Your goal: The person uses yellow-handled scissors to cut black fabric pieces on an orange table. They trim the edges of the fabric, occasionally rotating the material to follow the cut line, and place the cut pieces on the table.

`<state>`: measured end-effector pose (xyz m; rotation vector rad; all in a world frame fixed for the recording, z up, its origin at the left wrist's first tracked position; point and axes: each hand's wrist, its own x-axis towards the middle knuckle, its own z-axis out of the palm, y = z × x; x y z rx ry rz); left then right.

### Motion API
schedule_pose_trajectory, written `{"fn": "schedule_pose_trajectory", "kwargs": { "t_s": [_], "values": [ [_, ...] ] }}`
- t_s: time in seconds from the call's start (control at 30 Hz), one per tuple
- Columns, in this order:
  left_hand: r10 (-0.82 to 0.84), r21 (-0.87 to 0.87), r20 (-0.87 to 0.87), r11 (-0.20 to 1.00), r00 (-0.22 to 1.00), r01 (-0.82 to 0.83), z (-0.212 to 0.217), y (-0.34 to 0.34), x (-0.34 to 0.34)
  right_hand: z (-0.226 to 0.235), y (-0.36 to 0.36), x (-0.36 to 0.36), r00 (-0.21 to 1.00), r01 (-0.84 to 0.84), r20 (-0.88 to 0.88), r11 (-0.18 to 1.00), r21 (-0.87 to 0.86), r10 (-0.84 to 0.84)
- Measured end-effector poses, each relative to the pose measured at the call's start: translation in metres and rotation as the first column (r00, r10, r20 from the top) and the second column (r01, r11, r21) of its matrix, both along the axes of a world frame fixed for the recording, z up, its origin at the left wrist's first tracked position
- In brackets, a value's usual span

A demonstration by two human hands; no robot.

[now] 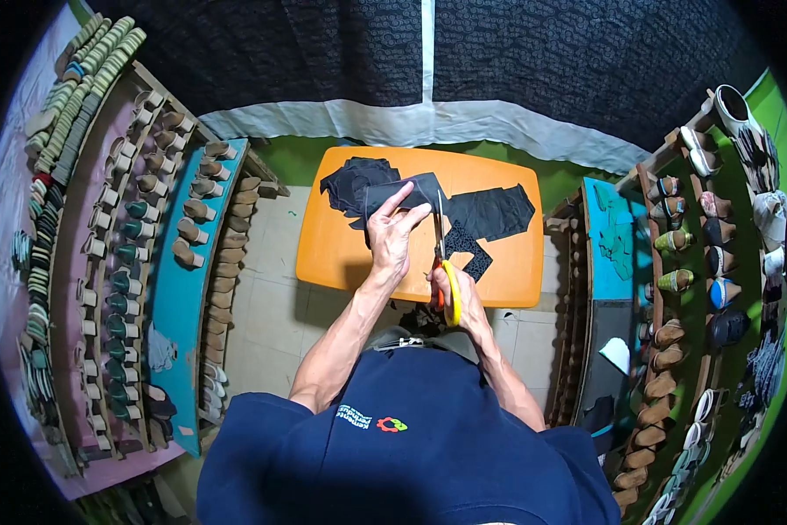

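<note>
My left hand (390, 236) pinches a black piece of fabric (421, 185) above an orange table (332, 254). In my right hand (468, 306) is a pair of scissors (453, 293) with yellow and orange handles, my fingers wrapped round them. Their blades point away from me and lie against the right edge of the held fabric. How far the blades are apart is hard to make out. A heap of dark cloth (351, 182) lies to the left, and flat black fabric pieces (494, 213) lie to the right. Nearer the scissors rests a patterned black scrap (478, 262).
Racks of shoe lasts (196, 210) stand on the left, with striped slippers (91, 70) at the outer edge. On the right are more shoe racks (673, 236) and a blue shelf with green scraps (616, 245). Dark scraps (419, 322) lie below the table's near edge. A dark curtain (341, 61) hangs behind.
</note>
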<state>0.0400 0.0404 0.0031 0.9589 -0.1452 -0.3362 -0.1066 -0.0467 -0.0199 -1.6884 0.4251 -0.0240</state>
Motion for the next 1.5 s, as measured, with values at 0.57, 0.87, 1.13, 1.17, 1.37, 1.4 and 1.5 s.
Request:
{"fn": "schedule_pose_trajectory", "kwargs": {
  "t_s": [0.57,0.87,1.13,1.17,1.37,1.4,1.5],
  "values": [
    [-0.015,0.011,-0.082,1.000,0.997,0.016,-0.009,0.013,-0.008,0.006,0.009,0.000,1.000,-0.009,0.029,1.000,0.025,0.008],
    [-0.138,0.004,-0.032,0.990,0.990,0.139,-0.002,0.021,0.008,0.018,0.003,-0.004,0.997,0.054,-0.057,0.979,0.196,-0.043],
    [-0.222,0.046,-0.021,0.974,0.975,0.223,-0.004,0.028,0.019,0.016,-0.006,-0.011,0.996,0.063,-0.070,0.979,0.192,-0.050],
    [-0.226,0.036,-0.030,0.973,0.974,0.227,-0.003,0.028,0.019,0.017,-0.008,-0.012,0.996,0.057,-0.074,0.982,0.181,-0.044],
    [-0.175,0.033,0.012,0.984,0.985,0.174,-0.007,0.023,0.019,0.009,-0.008,-0.015,0.994,0.010,-0.105,0.990,0.142,0.005],
    [-0.184,0.043,0.017,0.982,0.983,0.184,-0.008,0.022,0.018,0.009,-0.008,-0.014,0.996,0.002,-0.086,0.990,0.139,0.010],
    [-0.216,0.079,0.029,0.974,0.976,0.213,-0.010,0.022,0.015,0.009,-0.007,-0.010,0.998,-0.025,-0.057,0.991,0.132,0.032]
  ]
}}
